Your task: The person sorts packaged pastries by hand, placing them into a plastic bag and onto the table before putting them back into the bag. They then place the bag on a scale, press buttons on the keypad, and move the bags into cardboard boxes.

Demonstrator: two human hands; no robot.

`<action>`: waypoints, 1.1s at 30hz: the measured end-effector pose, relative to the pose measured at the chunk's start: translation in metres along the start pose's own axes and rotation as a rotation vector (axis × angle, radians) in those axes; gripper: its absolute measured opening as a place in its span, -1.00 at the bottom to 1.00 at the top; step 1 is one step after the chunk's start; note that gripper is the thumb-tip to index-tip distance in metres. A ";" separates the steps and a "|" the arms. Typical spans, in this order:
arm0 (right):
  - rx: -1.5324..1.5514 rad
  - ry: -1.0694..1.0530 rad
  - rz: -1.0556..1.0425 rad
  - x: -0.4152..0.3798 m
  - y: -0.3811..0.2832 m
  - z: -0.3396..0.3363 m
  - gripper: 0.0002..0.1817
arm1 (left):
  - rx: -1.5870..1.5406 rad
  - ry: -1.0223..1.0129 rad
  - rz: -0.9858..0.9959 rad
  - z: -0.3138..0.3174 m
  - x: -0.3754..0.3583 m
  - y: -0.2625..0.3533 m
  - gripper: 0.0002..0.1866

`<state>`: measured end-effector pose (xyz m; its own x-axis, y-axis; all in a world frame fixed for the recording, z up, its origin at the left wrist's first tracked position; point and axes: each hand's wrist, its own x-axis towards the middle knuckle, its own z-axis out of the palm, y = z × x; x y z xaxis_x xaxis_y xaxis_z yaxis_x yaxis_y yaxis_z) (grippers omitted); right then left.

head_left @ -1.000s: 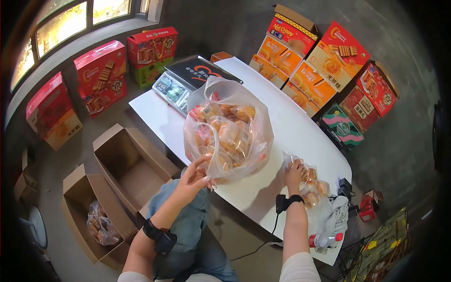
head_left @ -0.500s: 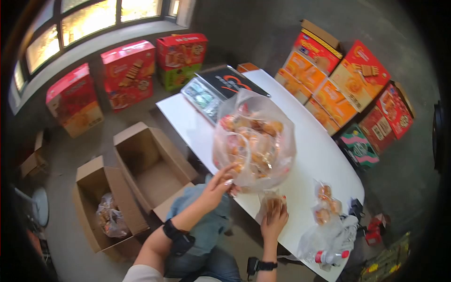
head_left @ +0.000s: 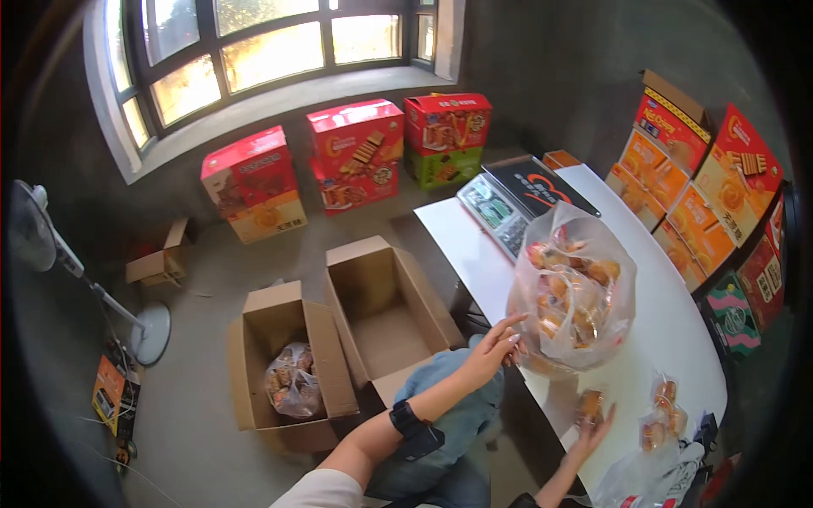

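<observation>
Your left hand [head_left: 489,349] rested against the lower left side of the large clear plastic bag of wrapped snacks [head_left: 574,292], fingers spread and touching the film; its grip was open, not closed around anything. The bag stood upright on the white tabletop [head_left: 669,326], near the edge closest to you, with its mouth gathered loosely at the top.

Your right hand [head_left: 594,423] lay at the near edge of the tabletop, just below the large bag, with its grip closed lightly on a small wrapped snack packet [head_left: 589,404]; the fingertips held the packet against the surface.

A second, smaller clear bag of snacks [head_left: 660,413] lay on the tabletop to the right of that hand, apart from it. A digital weighing scale [head_left: 512,196] sat at the far end of the tabletop, behind the large bag.

On the floor to your left stood two open cardboard boxes: the nearer box [head_left: 284,364] contained a filled snack bag [head_left: 292,381], and the box beside the tabletop [head_left: 385,309] showed only its bare bottom
</observation>
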<state>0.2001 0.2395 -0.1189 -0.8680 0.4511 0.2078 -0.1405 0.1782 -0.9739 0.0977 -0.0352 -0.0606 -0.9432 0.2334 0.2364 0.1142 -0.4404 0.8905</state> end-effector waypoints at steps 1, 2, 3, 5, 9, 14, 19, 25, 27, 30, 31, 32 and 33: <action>0.118 0.082 0.015 0.001 -0.006 -0.002 -0.25 | -0.039 0.017 0.030 -0.002 0.001 -0.005 -0.57; 0.234 0.166 0.033 -0.001 -0.012 -0.004 -0.27 | -0.027 0.035 0.007 -0.005 0.001 -0.010 -0.58; 0.249 0.157 0.038 -0.003 -0.025 -0.004 -0.27 | -0.012 0.056 -0.023 -0.007 0.001 -0.010 -0.57; 0.552 0.146 0.009 -0.005 -0.052 -0.002 -0.32 | 0.014 0.078 -0.054 -0.011 0.000 -0.010 -0.56; 0.879 -0.066 -0.164 0.008 -0.059 -0.007 -0.40 | -0.046 0.092 -0.074 -0.010 0.001 -0.010 -0.58; 1.211 -0.300 -0.132 0.008 -0.068 0.005 -0.38 | -0.088 0.098 -0.081 -0.007 0.002 -0.015 -0.58; 1.228 -0.677 -0.156 0.007 -0.081 0.030 -0.33 | -0.056 0.094 -0.104 -0.005 0.003 -0.020 -0.60; 1.258 -0.652 -0.060 0.008 -0.070 0.041 -0.24 | -0.065 0.111 -0.098 -0.008 0.004 -0.019 -0.61; 1.264 -0.692 -0.119 0.005 -0.067 0.042 -0.24 | -0.068 0.106 -0.079 -0.010 0.003 -0.016 -0.61; 1.311 -0.626 -0.084 0.000 -0.062 0.045 -0.24 | -0.059 0.110 -0.086 -0.011 0.003 -0.013 -0.62; 1.312 -0.620 -0.083 0.000 -0.060 0.046 -0.24 | -0.058 0.107 -0.091 -0.013 0.003 -0.012 -0.62; 1.284 -0.589 -0.084 0.001 -0.058 0.049 -0.24 | -0.077 0.098 -0.099 -0.014 0.003 -0.012 -0.61; 1.254 -0.558 -0.083 0.001 -0.058 0.050 -0.24 | -0.097 0.089 -0.108 -0.014 0.003 -0.013 -0.61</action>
<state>0.1839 0.1862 -0.0669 -0.8684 0.0174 0.4955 -0.2745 -0.8491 -0.4513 0.0888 -0.0413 -0.0769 -0.9727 0.2084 0.1025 -0.0157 -0.4993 0.8663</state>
